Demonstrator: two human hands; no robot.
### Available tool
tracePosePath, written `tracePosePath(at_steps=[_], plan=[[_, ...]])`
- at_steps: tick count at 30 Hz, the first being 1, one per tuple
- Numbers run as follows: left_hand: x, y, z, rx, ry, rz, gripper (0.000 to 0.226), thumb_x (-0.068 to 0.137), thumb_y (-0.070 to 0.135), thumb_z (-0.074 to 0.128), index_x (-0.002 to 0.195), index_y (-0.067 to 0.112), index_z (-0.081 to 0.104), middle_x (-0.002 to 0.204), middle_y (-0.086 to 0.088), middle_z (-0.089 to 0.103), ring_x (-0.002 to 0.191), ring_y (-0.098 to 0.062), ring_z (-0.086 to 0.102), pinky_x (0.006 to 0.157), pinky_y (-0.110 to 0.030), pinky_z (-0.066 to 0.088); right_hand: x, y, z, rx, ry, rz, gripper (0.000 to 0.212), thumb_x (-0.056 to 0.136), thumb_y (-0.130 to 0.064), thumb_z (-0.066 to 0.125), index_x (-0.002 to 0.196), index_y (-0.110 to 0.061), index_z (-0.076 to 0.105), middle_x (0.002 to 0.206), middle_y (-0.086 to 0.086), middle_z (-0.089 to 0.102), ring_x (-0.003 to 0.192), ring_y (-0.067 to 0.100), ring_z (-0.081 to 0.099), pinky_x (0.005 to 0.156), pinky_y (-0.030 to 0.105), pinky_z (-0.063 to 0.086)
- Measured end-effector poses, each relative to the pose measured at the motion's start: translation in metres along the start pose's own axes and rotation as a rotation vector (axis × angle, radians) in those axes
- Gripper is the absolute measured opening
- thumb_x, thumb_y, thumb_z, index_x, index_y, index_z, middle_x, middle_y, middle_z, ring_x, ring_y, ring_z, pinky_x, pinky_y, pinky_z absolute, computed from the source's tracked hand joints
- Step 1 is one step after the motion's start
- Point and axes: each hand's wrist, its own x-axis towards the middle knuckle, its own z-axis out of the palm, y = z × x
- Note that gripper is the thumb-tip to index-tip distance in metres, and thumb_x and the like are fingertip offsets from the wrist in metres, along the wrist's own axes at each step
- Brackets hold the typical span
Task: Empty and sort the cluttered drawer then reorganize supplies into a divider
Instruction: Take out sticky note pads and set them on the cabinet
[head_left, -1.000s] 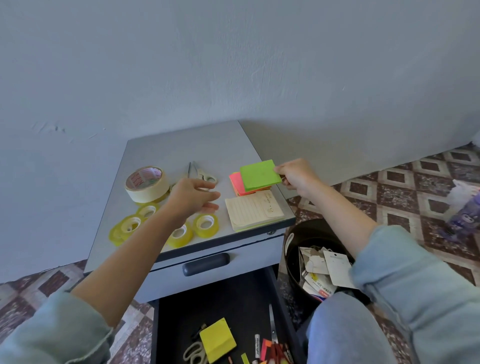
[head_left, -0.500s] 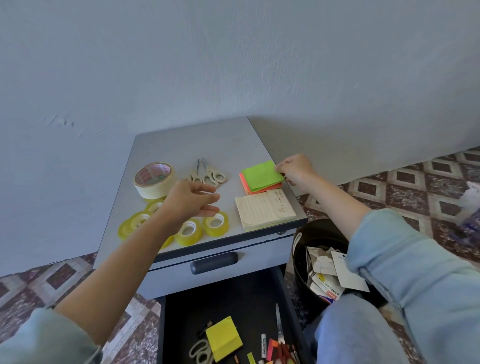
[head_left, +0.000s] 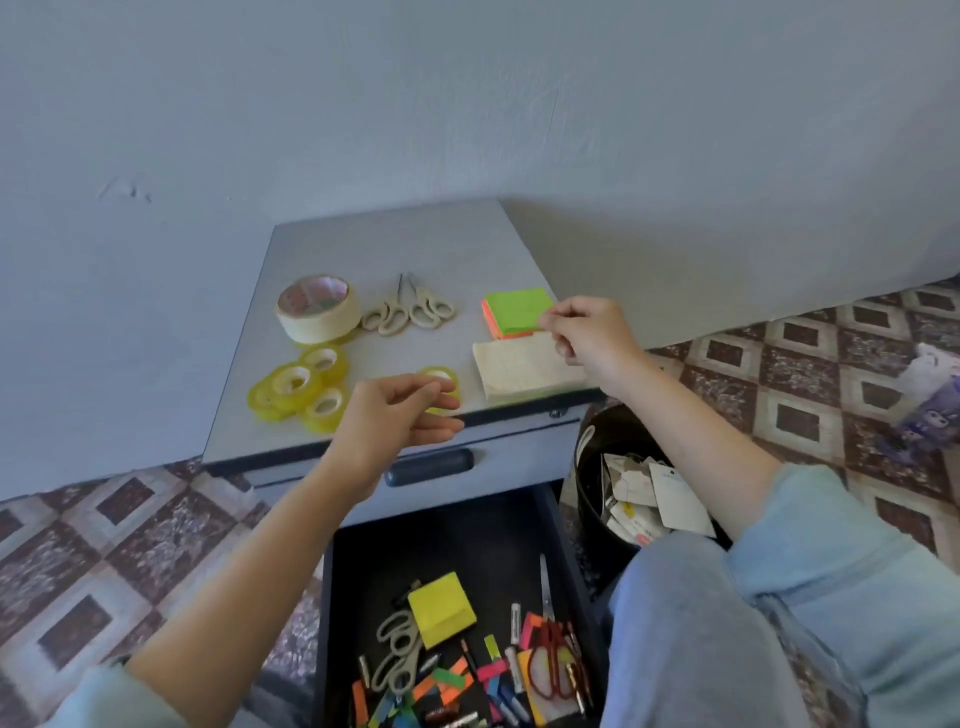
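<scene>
Head camera looks down on a small grey cabinet (head_left: 389, 244) set against a wall, with both bare hands raised over its top. Left hand (head_left: 387, 423) hovers above the front edge, its fingers loosely spread and only slightly bent, with nothing in them. A single yellow tape roll (head_left: 441, 376) lies just beyond its fingertips and is partly hidden by them. Off to the left of those fingers sits a cluster of yellow tape rolls (head_left: 296, 387). Beyond that is a wide masking tape roll (head_left: 317, 309), with two pairs of beige scissors (head_left: 408, 312) beside it.

Right hand (head_left: 589, 338) has its fingers curled, thumb and forefinger drawn together at the right corner of a green sticky pad (head_left: 519, 309) (whether they pinch that corner or merely meet beside it cannot be told). The green pad rests on an orange pad (head_left: 491, 327), both flat on the cabinet top just left of the fingertips. A cream notepad (head_left: 519, 369) lies by the right knuckles, at the front edge.

Beneath both wrists the open drawer (head_left: 457, 525) holds a yellow sticky pad (head_left: 441, 608), loose beige scissors (head_left: 397, 649), red-handled scissors (head_left: 553, 660) and a jumble of markers and coloured flags (head_left: 447, 686). Under the right forearm stands a black bin (head_left: 592, 467) with paper tags (head_left: 675, 499) inside.
</scene>
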Motion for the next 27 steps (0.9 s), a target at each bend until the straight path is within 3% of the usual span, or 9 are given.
tracePosePath(at_steps=[3, 7, 12, 16, 20, 24, 27], plan=[[-0.029, -0.029, -0.003, -0.056, -0.001, 0.007, 0.019, 0.096, 0.009, 0.047, 0.092, 0.01, 0.065, 0.082, -0.007, 0.068, 0.062, -0.013, 0.068, 0.06, -0.019, 0.056, -0.052, 0.01, 0.007, 0.002, -0.187, 0.031, 0.019, 0.089, 0.0, 0.058, 0.071, -0.007, 0.056, 0.049, -0.001, 0.043, 0.035, 0.006, 0.036, 0.038, 0.015, 0.027], [-0.059, -0.086, -0.014, -0.088, 0.012, -0.133, 0.019, 0.096, 0.009, 0.047, 0.092, 0.01, 0.066, 0.081, -0.007, 0.068, 0.062, -0.013, 0.068, 0.059, -0.019, 0.056, -0.102, 0.051, 0.024, -0.082, -0.453, 0.138, 0.015, 0.09, -0.002, 0.058, 0.075, -0.007, 0.06, 0.05, 0.0, 0.046, 0.038, 0.006, 0.037, 0.038, 0.014, 0.028], [-0.084, -0.161, -0.03, 0.01, 0.032, -0.341, 0.021, 0.097, 0.009, 0.047, 0.102, 0.001, 0.066, 0.082, -0.008, 0.068, 0.061, -0.011, 0.068, 0.059, -0.019, 0.056, -0.131, 0.124, 0.046, -0.242, -0.592, 0.292, 0.01, 0.09, -0.003, 0.059, 0.081, -0.003, 0.063, 0.058, 0.003, 0.05, 0.039, 0.005, 0.04, 0.04, 0.015, 0.029], [-0.092, -0.197, -0.042, 0.075, 0.036, -0.445, 0.021, 0.097, 0.009, 0.047, 0.103, 0.001, 0.066, 0.086, -0.01, 0.068, 0.062, -0.01, 0.066, 0.053, -0.016, 0.053, -0.133, 0.166, 0.06, -0.489, -0.634, 0.3, 0.014, 0.088, -0.01, 0.063, 0.075, -0.014, 0.065, 0.063, -0.001, 0.058, 0.048, 0.007, 0.048, 0.043, 0.012, 0.036], [-0.085, -0.22, -0.047, 0.196, 0.003, -0.502, 0.019, 0.096, 0.011, 0.051, 0.101, 0.005, 0.068, 0.09, -0.005, 0.068, 0.069, -0.011, 0.064, 0.053, -0.012, 0.049, -0.126, 0.208, 0.065, -0.771, -0.718, 0.345, 0.015, 0.086, -0.002, 0.058, 0.083, -0.007, 0.072, 0.086, 0.006, 0.069, 0.078, 0.017, 0.064, 0.071, 0.027, 0.053], [-0.067, -0.234, -0.044, 0.329, -0.059, -0.508, 0.014, 0.093, 0.016, 0.057, 0.091, 0.011, 0.07, 0.093, -0.005, 0.069, 0.078, -0.013, 0.063, 0.066, -0.018, 0.051, -0.128, 0.244, 0.059, -1.152, -0.866, 0.454, 0.017, 0.086, -0.002, 0.049, 0.077, -0.005, 0.063, 0.088, 0.012, 0.063, 0.091, 0.028, 0.065, 0.068, 0.032, 0.047], [-0.048, -0.24, -0.04, 0.436, -0.101, -0.473, 0.017, 0.092, 0.019, 0.058, 0.097, 0.01, 0.071, 0.089, -0.003, 0.068, 0.081, -0.011, 0.062, 0.071, -0.02, 0.048, -0.13, 0.25, 0.058, -1.355, -0.921, 0.417, 0.024, 0.091, -0.006, 0.046, 0.11, -0.005, 0.061, 0.115, 0.013, 0.058, 0.107, 0.028, 0.059, 0.081, 0.031, 0.048]])
